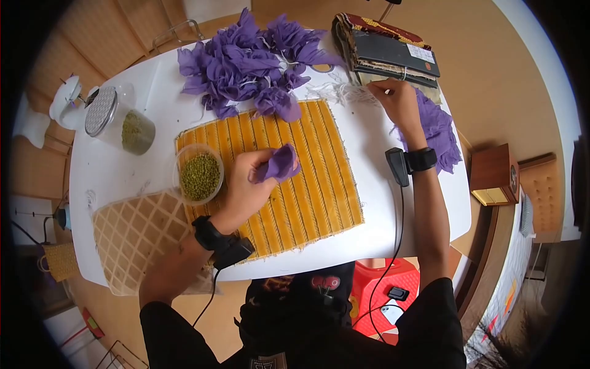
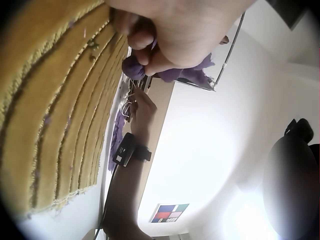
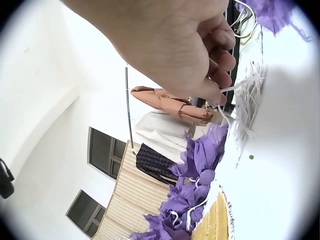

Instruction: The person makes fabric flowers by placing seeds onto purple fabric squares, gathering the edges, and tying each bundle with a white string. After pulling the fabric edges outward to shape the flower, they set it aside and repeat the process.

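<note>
My left hand (image 1: pixel 246 187) grips a gathered piece of purple cloth (image 1: pixel 280 163) above a yellow striped mat (image 1: pixel 313 178). In the left wrist view a rounded purple bulge (image 2: pixel 133 68) of that cloth pokes out past the fingertips, its inside hidden. At the table's right side my right hand (image 1: pixel 398 104) pinches a white thread (image 3: pixel 228 90) between thumb and finger, over a loose pile of white threads (image 1: pixel 344 92). Left of the left hand, a clear round tub (image 1: pixel 180 192) of green beans (image 1: pixel 200 174) overlaps the mat's edge.
Many tied purple cloth bundles (image 1: pixel 239 61) are heaped at the back. Flat purple cloth (image 1: pixel 437 132) lies under the right wrist. A dark folder stack (image 1: pixel 393 55) stands back right. A jar (image 1: pixel 136 132) is at left, near a beige lattice cloth (image 1: pixel 132 237). Wrist-camera cables hang down.
</note>
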Demonstrator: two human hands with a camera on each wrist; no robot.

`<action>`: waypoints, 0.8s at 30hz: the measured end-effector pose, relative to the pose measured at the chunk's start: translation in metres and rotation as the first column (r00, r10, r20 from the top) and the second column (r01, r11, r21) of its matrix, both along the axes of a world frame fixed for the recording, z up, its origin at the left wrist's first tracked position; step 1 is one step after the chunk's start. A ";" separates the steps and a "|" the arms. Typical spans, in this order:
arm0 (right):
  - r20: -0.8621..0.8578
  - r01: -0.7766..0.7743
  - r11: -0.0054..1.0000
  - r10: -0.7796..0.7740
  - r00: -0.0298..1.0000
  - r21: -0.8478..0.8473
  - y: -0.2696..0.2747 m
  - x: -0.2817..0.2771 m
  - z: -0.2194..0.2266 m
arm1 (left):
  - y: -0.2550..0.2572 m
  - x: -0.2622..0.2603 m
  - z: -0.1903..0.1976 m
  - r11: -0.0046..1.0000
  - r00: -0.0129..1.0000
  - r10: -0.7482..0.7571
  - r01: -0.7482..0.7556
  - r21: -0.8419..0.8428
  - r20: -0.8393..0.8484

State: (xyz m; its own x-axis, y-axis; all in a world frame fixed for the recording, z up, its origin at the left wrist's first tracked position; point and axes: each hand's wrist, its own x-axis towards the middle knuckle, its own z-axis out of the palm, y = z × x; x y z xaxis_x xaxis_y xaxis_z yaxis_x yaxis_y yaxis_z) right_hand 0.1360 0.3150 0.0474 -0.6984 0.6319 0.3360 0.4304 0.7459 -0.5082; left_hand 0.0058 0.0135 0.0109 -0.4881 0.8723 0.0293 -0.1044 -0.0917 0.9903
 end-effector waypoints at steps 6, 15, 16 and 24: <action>-0.140 0.006 0.997 0.005 0.990 0.083 -0.008 0.000 0.020 | -0.001 -0.001 0.014 0.990 0.999 -0.021 0.025 -0.142 0.029; -0.014 -0.325 0.926 0.329 0.944 -0.192 -0.105 0.009 0.099 | -0.001 -0.008 0.020 0.982 0.999 0.000 0.009 -0.191 0.044; 0.003 -0.376 0.882 0.393 0.920 -0.285 -0.115 0.012 0.105 | -0.001 -0.010 0.017 0.980 0.999 0.005 0.004 -0.199 0.045; 0.021 -0.641 0.666 0.699 0.715 -0.382 -0.140 0.003 0.091 | 0.001 -0.006 0.015 0.995 0.951 0.067 -0.039 -0.097 0.302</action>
